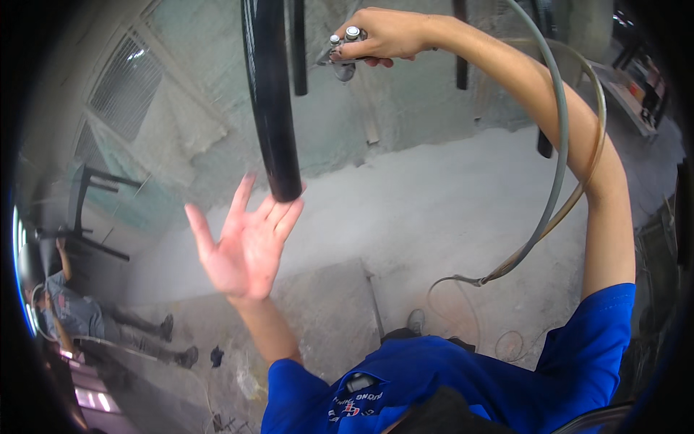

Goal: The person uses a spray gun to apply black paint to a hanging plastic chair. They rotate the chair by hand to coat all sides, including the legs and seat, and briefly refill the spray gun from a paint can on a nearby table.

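Note:
A glossy black tapered leg [273, 108] hangs down from the top edge, left of the middle. My left hand [246, 257] is open below it, palm up and fingers spread, with the fingertips at the leg's lower end. I cannot tell how firmly they touch it. To the right of the leg, my right hand [394, 35] is wrapped round a small metal spray gun [344, 71] with round knobs, its front turned toward the leg. A grey hose [558, 145] and a brownish hose [598, 137] loop past my right forearm.
More black legs [299, 50] hang behind, at the top. The hoses run down to the dusty grey floor [405, 195]. At the far left, another person [87, 311] stands near a black chair-like frame [79, 206]. Dusty vent panels [130, 83] line the back wall.

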A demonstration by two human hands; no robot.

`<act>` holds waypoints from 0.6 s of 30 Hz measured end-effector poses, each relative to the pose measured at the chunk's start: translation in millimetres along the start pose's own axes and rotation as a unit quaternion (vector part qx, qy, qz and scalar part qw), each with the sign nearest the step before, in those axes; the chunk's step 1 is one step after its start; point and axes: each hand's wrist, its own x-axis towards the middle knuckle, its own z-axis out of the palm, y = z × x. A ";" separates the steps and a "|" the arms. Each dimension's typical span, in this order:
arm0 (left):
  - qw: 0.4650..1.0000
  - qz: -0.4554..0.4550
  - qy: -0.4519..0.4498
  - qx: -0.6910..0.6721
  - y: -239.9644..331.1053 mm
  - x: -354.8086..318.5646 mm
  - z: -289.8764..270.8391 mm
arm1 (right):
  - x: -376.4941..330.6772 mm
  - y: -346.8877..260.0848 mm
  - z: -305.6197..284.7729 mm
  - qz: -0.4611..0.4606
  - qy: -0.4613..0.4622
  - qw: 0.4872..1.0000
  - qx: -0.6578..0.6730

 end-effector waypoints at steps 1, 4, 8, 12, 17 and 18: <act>1.000 -0.012 -0.003 0.011 3.9 -3.7 1.3 | -9.9 -7.9 -16.9 0.041 -0.012 0.998 -0.052; 0.998 -0.045 -0.042 0.019 8.4 -3.8 -0.4 | -50.3 -24.0 -71.8 0.152 0.020 0.970 -0.190; 0.991 -0.071 -0.095 0.055 6.3 6.2 -5.1 | -92.4 -18.5 -119.5 0.071 0.120 0.896 -0.421; 0.980 -0.122 -0.137 0.075 6.9 10.0 -2.1 | -104.1 13.5 -119.2 0.063 0.085 0.900 -0.423; 0.961 -0.187 -0.187 0.084 6.1 2.5 14.8 | -105.9 75.8 -60.4 0.081 0.025 0.932 -0.352; 0.956 -0.200 -0.199 0.082 5.0 -0.1 20.1 | -107.2 84.4 -43.8 0.124 0.021 0.927 -0.354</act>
